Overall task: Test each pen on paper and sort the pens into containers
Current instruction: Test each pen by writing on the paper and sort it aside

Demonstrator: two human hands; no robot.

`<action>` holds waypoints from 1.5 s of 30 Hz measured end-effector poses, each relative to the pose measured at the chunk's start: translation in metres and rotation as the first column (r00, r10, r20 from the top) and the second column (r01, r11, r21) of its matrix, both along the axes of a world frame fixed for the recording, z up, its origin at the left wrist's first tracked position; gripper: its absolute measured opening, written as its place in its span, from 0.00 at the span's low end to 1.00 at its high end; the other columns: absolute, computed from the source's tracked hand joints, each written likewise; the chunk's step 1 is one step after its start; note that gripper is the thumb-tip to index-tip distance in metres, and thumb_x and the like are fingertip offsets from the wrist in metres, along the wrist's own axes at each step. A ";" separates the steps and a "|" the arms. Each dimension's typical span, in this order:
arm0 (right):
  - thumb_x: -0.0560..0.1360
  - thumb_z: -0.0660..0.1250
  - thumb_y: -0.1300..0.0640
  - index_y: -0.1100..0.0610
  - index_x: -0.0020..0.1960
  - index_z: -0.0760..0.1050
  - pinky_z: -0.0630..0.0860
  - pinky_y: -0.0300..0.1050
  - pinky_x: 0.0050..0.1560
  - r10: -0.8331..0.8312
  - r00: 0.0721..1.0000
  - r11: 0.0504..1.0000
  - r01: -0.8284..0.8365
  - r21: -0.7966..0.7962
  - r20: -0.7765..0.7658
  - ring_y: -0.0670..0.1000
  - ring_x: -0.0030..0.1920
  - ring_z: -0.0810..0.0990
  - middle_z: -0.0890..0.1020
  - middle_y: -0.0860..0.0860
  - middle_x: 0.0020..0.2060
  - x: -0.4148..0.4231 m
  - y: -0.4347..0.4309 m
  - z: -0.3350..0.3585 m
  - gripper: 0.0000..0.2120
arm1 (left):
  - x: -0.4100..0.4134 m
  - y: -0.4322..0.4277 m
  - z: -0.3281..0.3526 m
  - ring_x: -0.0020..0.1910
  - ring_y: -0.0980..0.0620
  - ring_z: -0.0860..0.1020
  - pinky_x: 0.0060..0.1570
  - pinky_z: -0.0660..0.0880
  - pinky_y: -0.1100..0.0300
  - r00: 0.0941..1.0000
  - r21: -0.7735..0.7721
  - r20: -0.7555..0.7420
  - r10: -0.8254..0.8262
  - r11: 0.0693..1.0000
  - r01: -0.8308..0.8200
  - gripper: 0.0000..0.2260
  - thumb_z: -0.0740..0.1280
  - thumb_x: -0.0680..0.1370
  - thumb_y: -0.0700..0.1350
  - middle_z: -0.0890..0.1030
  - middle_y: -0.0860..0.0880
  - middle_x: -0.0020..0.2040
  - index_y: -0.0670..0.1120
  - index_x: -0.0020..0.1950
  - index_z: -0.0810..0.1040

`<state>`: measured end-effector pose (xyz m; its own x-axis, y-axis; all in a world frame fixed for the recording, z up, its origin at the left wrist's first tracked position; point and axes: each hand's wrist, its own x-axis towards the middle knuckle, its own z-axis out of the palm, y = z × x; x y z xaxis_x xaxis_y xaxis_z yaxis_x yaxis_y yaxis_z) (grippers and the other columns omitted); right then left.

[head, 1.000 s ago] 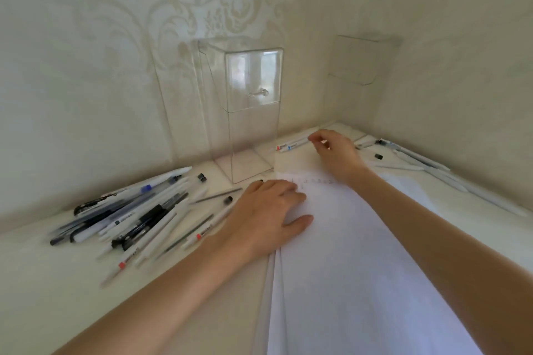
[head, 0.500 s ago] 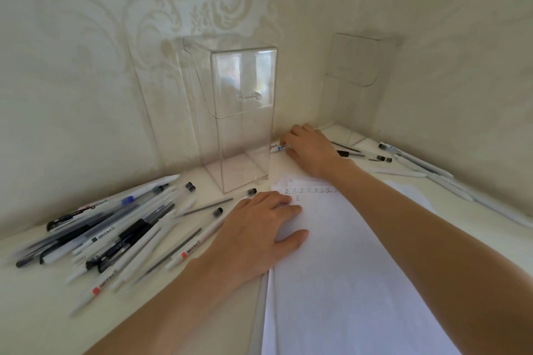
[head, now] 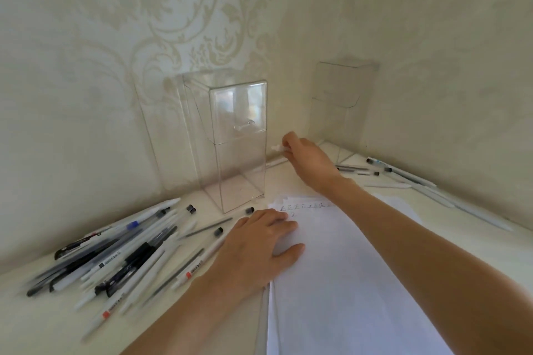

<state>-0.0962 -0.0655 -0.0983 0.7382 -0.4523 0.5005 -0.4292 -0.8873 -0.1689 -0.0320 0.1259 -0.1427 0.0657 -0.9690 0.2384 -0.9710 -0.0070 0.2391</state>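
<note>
Corner of a room, pale patterned wallpaper on both walls; cream table (head: 34, 326) across the lower frame.

Paper (head: 346, 282): white stack, right of centre, running from the near edge toward the corner. A row of small handwritten marks (head: 302, 206) sits at its far end.

Left hand (head: 259, 245): flat, fingers straight and spread, palm down on the stack's left edge near the far end, just short of the marks.

Right hand (head: 305, 155): raised off the table beyond the far end of the paper, fingers curled in a pinch on a white pen (head: 276, 148). Only a short white end shows, poking left from the fingertips; the rest is hidden by the hand. That end is just right of the tall clear container (head: 236, 153), about level with its lid seam, apart from the wall.

Second clear container (head: 340, 106): far corner, right of the raised hand.

Pale pen (head: 275, 162) lies on the table below the right hand's fingers.

Pen pile (head: 135, 253): left of the left hand, black and white barrels mixed, blurred.

More pens (head: 403, 174) lie along the right wall, well apart from both hands.
</note>
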 end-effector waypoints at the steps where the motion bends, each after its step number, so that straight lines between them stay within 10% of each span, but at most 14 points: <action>1: 0.81 0.55 0.60 0.63 0.55 0.65 0.62 0.46 0.35 0.029 0.995 0.998 -0.034 0.046 0.092 0.55 0.40 0.69 0.73 0.55 0.41 -0.006 0.006 0.004 0.07 | 0.000 0.000 0.000 0.69 0.64 0.56 0.63 0.53 0.67 1.000 0.011 -0.001 -0.004 1.000 0.004 0.32 0.45 0.70 0.70 0.63 0.62 0.70 0.59 0.69 0.66; 8: 0.74 0.56 0.37 0.55 0.45 0.68 0.63 0.47 0.48 -0.185 0.963 0.981 0.169 0.098 0.196 0.49 0.39 0.69 0.71 0.44 0.34 -0.063 0.050 0.003 0.20 | -0.001 -0.001 0.001 0.69 0.61 0.59 0.65 0.57 0.62 1.000 0.027 -0.023 0.004 1.000 -0.003 0.34 0.44 0.68 0.70 0.65 0.61 0.70 0.58 0.68 0.68; 18: 0.73 0.69 0.46 0.56 0.45 0.68 0.64 0.34 0.33 -0.239 0.827 0.908 0.005 0.420 0.508 0.45 0.33 0.68 0.74 0.48 0.38 -0.079 0.087 0.021 0.15 | 0.000 -0.001 -0.003 0.68 0.56 0.65 0.61 0.59 0.63 1.000 -0.027 0.024 -0.015 1.000 0.016 0.35 0.42 0.68 0.69 0.69 0.57 0.68 0.56 0.66 0.72; 24: 0.75 0.54 0.49 0.62 0.41 0.73 0.71 0.44 0.32 -0.452 0.640 0.698 -0.180 0.694 0.621 0.50 0.30 0.75 0.78 0.55 0.33 -0.052 0.077 0.014 0.18 | 0.001 0.002 -0.005 0.53 0.51 0.78 0.51 0.72 0.58 0.990 -0.160 0.137 -0.029 0.986 0.051 0.20 0.55 0.74 0.60 0.81 0.53 0.54 0.50 0.52 0.81; 28: 0.77 0.59 0.41 0.63 0.42 0.79 0.75 0.42 0.29 -0.494 0.728 0.502 -0.207 0.840 0.475 0.54 0.29 0.80 0.82 0.59 0.30 -0.059 0.073 0.001 0.25 | 0.001 0.002 -0.005 0.50 0.50 0.79 0.46 0.77 0.55 0.991 -0.107 0.120 -0.055 0.992 0.068 0.21 0.53 0.75 0.59 0.80 0.52 0.54 0.50 0.55 0.79; 35: 0.74 0.65 0.64 0.59 0.41 0.72 0.70 0.41 0.30 -0.412 0.797 0.504 -0.203 0.839 0.441 0.49 0.30 0.75 0.79 0.55 0.29 -0.056 0.064 -0.019 0.04 | 0.001 0.000 -0.008 0.50 0.50 0.79 0.43 0.78 0.56 0.982 -0.168 0.177 -0.070 0.981 0.100 0.20 0.53 0.76 0.57 0.80 0.53 0.54 0.51 0.56 0.80; 45: 0.67 0.65 0.66 0.56 0.29 0.61 0.61 0.35 0.22 -0.374 0.867 0.664 0.004 0.747 0.329 0.45 0.20 0.65 0.69 0.53 0.20 -0.048 0.070 -0.024 0.15 | -0.001 -0.002 -0.010 0.51 0.53 0.79 0.45 0.73 0.62 0.974 -0.192 0.198 -0.108 0.971 0.146 0.19 0.53 0.76 0.53 0.80 0.54 0.55 0.52 0.57 0.80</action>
<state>-0.1445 0.0041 -0.1227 0.3892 -0.9006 0.1935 -0.2913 -0.3196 -0.9017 -0.0330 0.1240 -0.1523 -0.1184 -0.8961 0.4278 -0.9881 0.1491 0.0389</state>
